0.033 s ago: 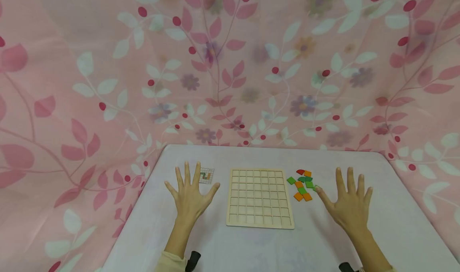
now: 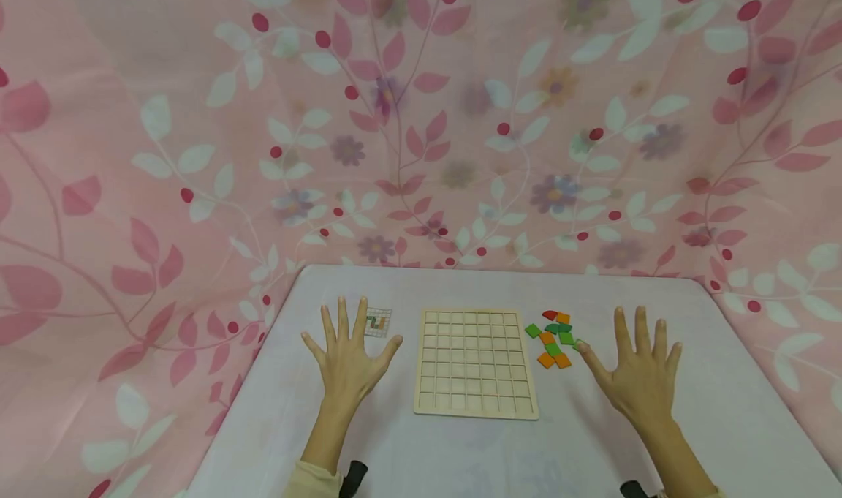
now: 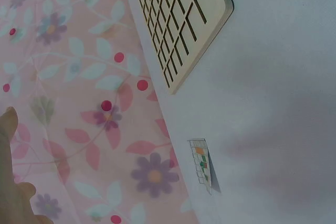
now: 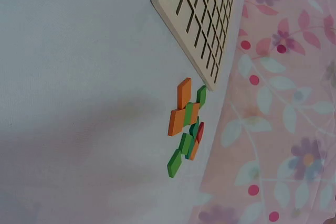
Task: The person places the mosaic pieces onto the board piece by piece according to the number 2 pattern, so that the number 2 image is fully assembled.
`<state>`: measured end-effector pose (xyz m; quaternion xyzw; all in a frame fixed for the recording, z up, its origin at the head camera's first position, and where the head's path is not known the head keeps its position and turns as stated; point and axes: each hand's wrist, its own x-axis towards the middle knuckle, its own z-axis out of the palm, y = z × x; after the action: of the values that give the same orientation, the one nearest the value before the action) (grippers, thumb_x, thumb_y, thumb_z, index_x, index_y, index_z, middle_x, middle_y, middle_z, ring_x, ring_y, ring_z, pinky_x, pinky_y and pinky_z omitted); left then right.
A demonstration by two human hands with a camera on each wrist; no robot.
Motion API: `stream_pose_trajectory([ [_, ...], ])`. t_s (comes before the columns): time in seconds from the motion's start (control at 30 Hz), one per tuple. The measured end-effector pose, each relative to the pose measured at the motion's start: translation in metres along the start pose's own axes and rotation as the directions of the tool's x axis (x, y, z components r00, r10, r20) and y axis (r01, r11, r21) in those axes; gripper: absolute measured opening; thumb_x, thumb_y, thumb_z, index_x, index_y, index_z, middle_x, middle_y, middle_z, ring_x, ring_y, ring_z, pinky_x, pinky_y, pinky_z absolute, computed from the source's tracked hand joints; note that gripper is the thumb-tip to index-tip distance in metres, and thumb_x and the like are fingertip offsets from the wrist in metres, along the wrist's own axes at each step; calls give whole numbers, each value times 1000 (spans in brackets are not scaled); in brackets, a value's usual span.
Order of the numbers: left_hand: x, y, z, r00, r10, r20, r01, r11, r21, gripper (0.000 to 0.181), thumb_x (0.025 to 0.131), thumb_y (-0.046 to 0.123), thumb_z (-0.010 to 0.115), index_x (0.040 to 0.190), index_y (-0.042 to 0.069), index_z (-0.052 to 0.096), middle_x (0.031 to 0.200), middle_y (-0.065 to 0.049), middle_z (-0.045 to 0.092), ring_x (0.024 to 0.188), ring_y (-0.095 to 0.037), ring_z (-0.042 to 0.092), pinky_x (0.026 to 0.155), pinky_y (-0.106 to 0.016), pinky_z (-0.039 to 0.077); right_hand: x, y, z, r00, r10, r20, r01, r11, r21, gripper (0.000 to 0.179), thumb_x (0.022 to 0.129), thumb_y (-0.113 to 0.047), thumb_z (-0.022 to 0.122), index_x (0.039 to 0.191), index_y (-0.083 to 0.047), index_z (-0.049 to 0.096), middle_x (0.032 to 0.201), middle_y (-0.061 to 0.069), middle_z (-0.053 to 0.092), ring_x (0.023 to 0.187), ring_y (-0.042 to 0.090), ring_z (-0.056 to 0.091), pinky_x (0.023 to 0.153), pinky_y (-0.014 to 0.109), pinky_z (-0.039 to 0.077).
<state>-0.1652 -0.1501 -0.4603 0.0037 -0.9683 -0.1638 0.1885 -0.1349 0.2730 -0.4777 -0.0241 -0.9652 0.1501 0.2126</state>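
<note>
My left hand (image 2: 351, 366) hovers over the left of the table with its fingers spread and nothing held. Behind its fingers lies a small gridded pattern card (image 2: 379, 322), partly covered by them in the head view. On the other side my right hand (image 2: 641, 381) is spread as well and holds nothing. Its thumb overlaps a green tile in the head view; the right wrist view shows the tiles with no hand near them. Between the hands lies a pale wooden grid board (image 2: 476, 363), its squares bare. Orange square tiles (image 2: 563, 360), green tiles (image 2: 566, 338) and a red curved piece (image 2: 549, 314) form a loose pile.
A white cloth covers the table (image 2: 460, 454). Pink floral fabric (image 2: 421, 154) hangs at the back and along both sides. The tile pile sits just right of the board; the card lies beyond its left edge.
</note>
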Motion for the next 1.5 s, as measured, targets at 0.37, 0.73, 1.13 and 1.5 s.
stream_pose_trajectory([
  [0.37,-3,-1,1,1000,-8,24,8,1000,0,91,79,78,41,151,25,23,157,-16,12,143,-33,-11,102,-71,-17,-4,0,4,999,-13,-39,14,999,40,85,86,-56,53,150,-9,23,153,27,14,139,51,5,106,72,-1],
  [0.73,-17,1,27,991,53,124,-34,989,-145,85,83,65,54,148,15,30,152,-19,25,141,-43,12,104,-74,10,-6,2,17,993,-58,-105,79,976,202,71,85,-31,65,142,0,35,138,35,32,116,56,35,85,75,32],
  [1.13,-21,1,96,941,241,237,-59,806,-589,75,81,37,72,137,-3,44,136,-30,44,126,-50,38,99,-63,36,-8,11,50,999,-48,-6,47,936,349,69,81,-13,71,137,8,37,123,36,44,107,51,43,84,71,40],
  [1.5,-12,-2,119,851,232,472,26,878,-478,101,64,35,86,140,-8,35,144,-28,34,134,-50,26,110,-60,22,-5,13,91,993,-18,121,-29,927,373,46,81,-9,70,118,12,55,102,28,60,86,37,58,75,52,53],
])
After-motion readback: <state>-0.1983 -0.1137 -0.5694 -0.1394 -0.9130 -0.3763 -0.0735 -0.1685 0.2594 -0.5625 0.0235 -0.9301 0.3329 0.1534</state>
